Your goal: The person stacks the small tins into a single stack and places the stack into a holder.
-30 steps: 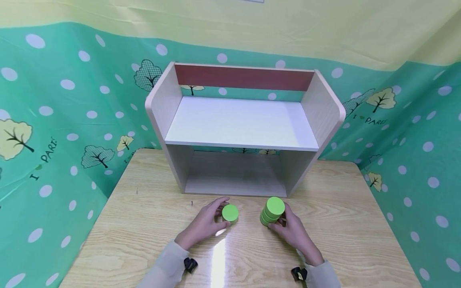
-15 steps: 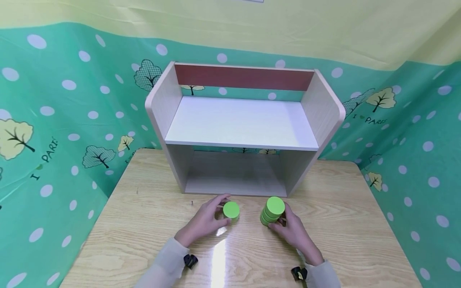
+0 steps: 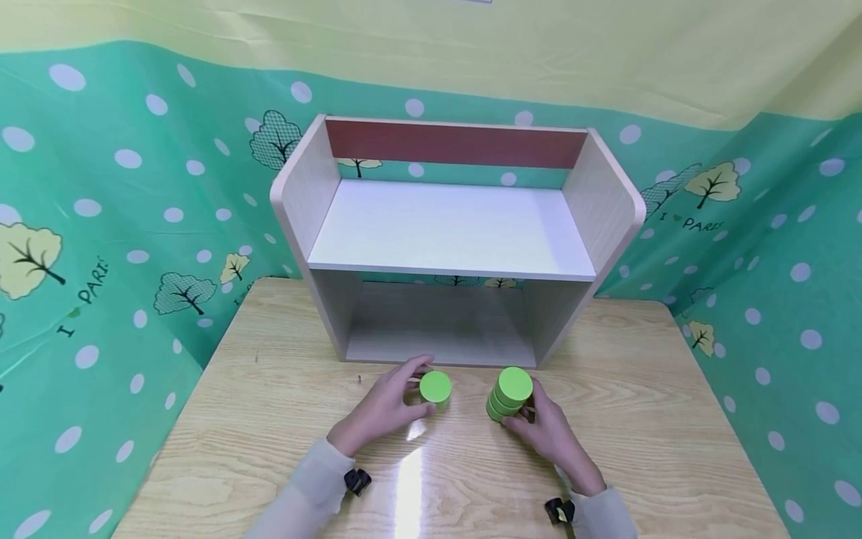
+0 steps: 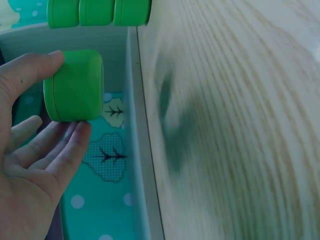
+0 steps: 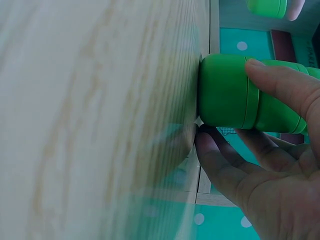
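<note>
My left hand [image 3: 384, 410] pinches a small green round tin [image 4: 77, 87] with a lid seam, thumb on one side and fingertips on the other. In the left wrist view this tin is raised off the table, with its shadow on the wood. To its right, a stack of matching green tins [image 3: 515, 387] stands on the table by the shelf's front edge. My right hand [image 3: 548, 434] is curled round the lower part of that stack, thumb and fingers on opposite sides in the right wrist view.
Behind both hands stands a two-tier shelf unit [image 3: 451, 228] with pale side panels and a dark red back strip. It rests on a wooden table [image 3: 646, 419]. A green dotted curtain [image 3: 135, 217] surrounds the table at the back and sides.
My left hand has risen and shifted slightly right and toward the shelf, carrying its green tin. The right hand and the stack have stayed in place.
</note>
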{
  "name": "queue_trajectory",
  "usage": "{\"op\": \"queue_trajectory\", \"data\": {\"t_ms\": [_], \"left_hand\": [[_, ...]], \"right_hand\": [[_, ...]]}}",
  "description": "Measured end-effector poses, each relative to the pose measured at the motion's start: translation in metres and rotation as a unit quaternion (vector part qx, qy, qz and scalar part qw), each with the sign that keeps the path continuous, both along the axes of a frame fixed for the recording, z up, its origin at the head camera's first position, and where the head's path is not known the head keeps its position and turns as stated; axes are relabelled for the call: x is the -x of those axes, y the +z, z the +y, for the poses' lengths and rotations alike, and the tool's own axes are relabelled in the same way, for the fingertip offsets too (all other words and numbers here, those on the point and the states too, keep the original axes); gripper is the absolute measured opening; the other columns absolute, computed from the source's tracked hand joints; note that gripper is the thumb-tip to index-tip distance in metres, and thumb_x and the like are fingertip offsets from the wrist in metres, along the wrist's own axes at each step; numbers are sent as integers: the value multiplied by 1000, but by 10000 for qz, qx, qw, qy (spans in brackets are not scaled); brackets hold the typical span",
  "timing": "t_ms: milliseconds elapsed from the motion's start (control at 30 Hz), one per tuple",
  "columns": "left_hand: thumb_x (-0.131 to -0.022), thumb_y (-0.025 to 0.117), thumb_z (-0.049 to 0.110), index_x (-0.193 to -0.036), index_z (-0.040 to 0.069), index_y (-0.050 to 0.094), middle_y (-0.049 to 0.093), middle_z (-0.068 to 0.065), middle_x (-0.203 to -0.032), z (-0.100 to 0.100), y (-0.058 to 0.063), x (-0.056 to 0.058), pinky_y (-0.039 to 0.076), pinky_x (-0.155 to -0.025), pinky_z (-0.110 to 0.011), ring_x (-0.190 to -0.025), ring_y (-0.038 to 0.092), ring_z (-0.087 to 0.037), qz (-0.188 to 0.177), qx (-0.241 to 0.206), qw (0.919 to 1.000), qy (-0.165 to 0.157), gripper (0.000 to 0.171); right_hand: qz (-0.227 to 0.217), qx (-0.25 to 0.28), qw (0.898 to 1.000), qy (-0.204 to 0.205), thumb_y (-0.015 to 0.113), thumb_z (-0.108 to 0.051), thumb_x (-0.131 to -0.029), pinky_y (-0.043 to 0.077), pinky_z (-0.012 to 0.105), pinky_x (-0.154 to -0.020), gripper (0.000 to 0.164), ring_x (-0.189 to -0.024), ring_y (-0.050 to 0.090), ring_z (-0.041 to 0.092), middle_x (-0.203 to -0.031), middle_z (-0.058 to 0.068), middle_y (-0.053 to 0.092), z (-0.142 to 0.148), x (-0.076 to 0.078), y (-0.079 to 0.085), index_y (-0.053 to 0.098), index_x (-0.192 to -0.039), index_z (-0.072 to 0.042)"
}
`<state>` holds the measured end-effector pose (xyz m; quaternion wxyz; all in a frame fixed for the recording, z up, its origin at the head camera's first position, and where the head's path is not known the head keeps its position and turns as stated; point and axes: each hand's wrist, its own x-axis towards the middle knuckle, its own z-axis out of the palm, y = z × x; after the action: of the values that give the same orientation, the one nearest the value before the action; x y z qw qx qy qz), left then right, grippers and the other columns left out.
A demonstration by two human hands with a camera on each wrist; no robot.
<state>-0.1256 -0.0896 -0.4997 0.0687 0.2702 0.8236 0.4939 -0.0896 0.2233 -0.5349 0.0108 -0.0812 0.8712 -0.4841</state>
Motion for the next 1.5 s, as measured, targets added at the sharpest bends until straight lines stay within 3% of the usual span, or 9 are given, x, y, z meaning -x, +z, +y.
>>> {"op": "queue_trajectory", "data": {"t_ms": [267,533,1067,1333,1500], "left_hand": [[-83,81,3,-149,2,38,58,-16,-132,2,4,3,52,-101,-43,-120,58,-32,144,-116,9998,-12,79],[-84,82,10,-150,8,39,59,-8,-132,1,12,6,51,-101,-39,-120,58,-24,161,-31,9999,5,78],[-85,83,17,-152,11,38,55,-12,-138,6,27,13,53,-100,-39,-115,62,-26,208,58,9997,144,81],[-85,82,19,-152,13,38,59,-10,-134,13,34,18,52,-100,-33,-115,62,-23,403,5,9992,26,80],[-86,82,18,-151,11,38,60,-10,-132,18,38,21,54,-98,-39,-114,62,-25,583,-103,9982,-107,79]], "right_hand": [[-9,26,10000,-2,83,-4,-81,54,46,-96,72,-117,59,35,-125,18,62,0,1,1,43,-142,-2],[20,87,10000,37,83,-3,-81,54,46,-96,73,-117,59,35,-125,18,61,1,1,0,43,-142,-2],[119,96,9999,80,83,-3,-81,55,45,-95,72,-116,60,34,-124,17,62,1,0,1,44,-141,-3],[144,119,9998,97,83,-4,-82,55,46,-95,71,-117,59,35,-125,17,62,1,0,2,44,-141,-3],[135,142,9997,119,83,-5,-82,55,46,-95,71,-117,59,35,-125,17,62,2,0,1,44,-141,-3]]}}
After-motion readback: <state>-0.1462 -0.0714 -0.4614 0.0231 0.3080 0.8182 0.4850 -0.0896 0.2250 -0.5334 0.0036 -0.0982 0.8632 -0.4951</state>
